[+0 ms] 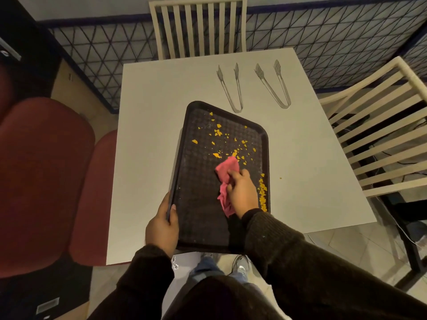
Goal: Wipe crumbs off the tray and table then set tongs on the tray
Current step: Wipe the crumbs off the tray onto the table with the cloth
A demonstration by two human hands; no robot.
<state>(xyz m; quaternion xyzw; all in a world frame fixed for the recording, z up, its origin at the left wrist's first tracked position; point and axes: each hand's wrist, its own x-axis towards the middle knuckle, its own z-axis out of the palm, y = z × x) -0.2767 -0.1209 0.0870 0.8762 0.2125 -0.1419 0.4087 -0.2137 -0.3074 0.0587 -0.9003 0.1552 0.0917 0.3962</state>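
Head view: a person's right hand (242,192) presses a bunched pink cloth (227,181), fingers closed on it, on a dark textured tray (198,158). Orange crumbs (218,132) lie beyond the cloth, more along the right rim. The left hand (161,225) clamps the tray's left rim. Two metal tongs (231,88) (long axes pointing away) rest on the white table (150,135) past the tray, nearer the right hand.

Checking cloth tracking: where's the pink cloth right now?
In the head view, the pink cloth is bunched in the right hand, pressed on the black tray right of its centre, just below the scattered orange crumbs.
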